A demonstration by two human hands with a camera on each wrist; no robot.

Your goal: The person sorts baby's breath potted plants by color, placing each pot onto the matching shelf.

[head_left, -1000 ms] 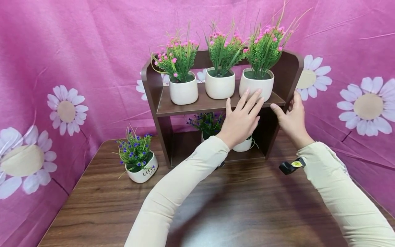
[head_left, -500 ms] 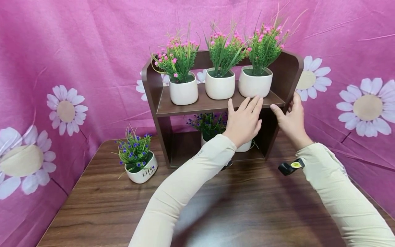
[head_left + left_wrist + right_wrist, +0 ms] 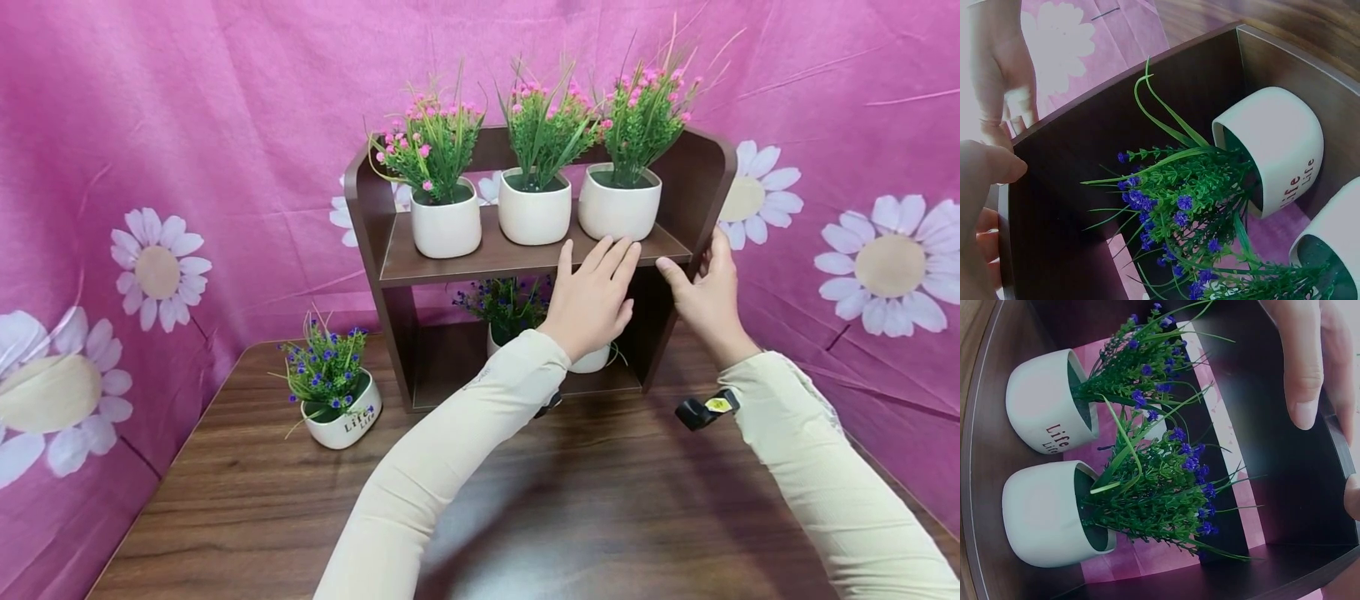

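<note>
A dark brown two-tier shelf [image 3: 480, 260] stands on the table. Three white pots with pink flowers line its upper tier: a left pot [image 3: 446, 229], a middle pot [image 3: 535, 212] and a right pot [image 3: 619, 208]. My left hand [image 3: 588, 300] lies over the upper board's front edge, fingers straight and fingertips at the foot of the right pot. Its thumb [image 3: 1305, 394] shows below the board in the right wrist view. My right hand [image 3: 712, 296] grips the shelf's right side, thumb at the front edge and fingers around the outside.
Two white "Life" pots with blue flowers, an upper one [image 3: 1047, 409] and a lower one [image 3: 1047, 515] in the right wrist view, stand in the lower tier. Another blue-flowered pot [image 3: 345, 425] sits on the wooden table [image 3: 247, 500] left of the shelf. Pink floral cloth [image 3: 262, 167] hangs behind.
The right pot has shifted slightly back and left on the upper tier. My left hand has come down from the pot's front to the board edge. The right hand keeps its place.
</note>
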